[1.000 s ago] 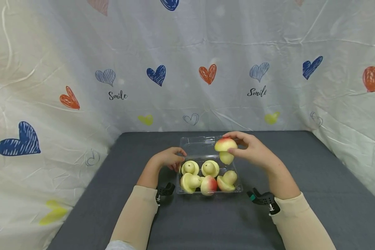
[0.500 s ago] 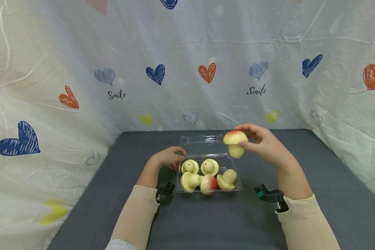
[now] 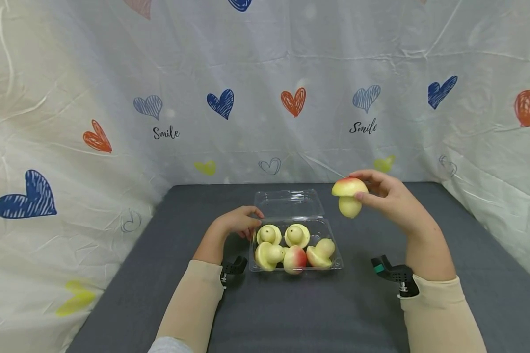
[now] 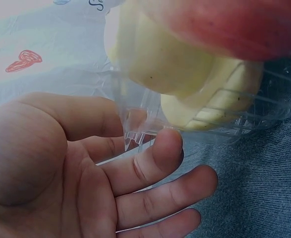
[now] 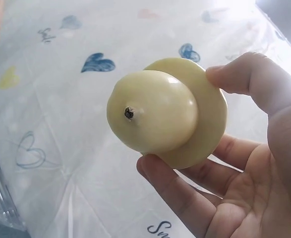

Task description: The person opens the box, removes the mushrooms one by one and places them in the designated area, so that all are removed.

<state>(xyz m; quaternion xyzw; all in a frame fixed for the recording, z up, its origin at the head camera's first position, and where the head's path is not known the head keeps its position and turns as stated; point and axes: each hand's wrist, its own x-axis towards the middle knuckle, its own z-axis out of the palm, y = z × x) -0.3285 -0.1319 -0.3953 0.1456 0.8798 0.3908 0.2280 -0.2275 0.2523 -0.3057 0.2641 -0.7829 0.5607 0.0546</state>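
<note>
My right hand [image 3: 390, 201] holds a mushroom-shaped gourd [image 3: 350, 189] raised beyond the box's right side, red and yellow cap upward. In the right wrist view, the thumb and fingers grip the cap's edge, and the gourd's [image 5: 155, 111] pale bulb shows a small dark scar. A hinged clear plastic box [image 3: 331, 230] stands with its lid thrown back. Inside it lie several similar gourds [image 3: 295, 260], some bulb-up, others on their sides. At the box's left rim, my left hand [image 3: 238, 221] pinches the edge; close up, the left hand's [image 4: 100, 163] lower fingers spread below the clear wall.
The box's open lid [image 3: 287, 203] lies toward the back of the grey-covered table [image 3: 291, 314]. Behind and at the sides hangs a white curtain [image 3: 256, 137] printed with hearts. Each wrist wears a black strap [image 3: 395, 272].
My right hand has carried the mushroom gourd up and to the right, from over the box's back right corner to outside it. The left hand stays at the rim.
</note>
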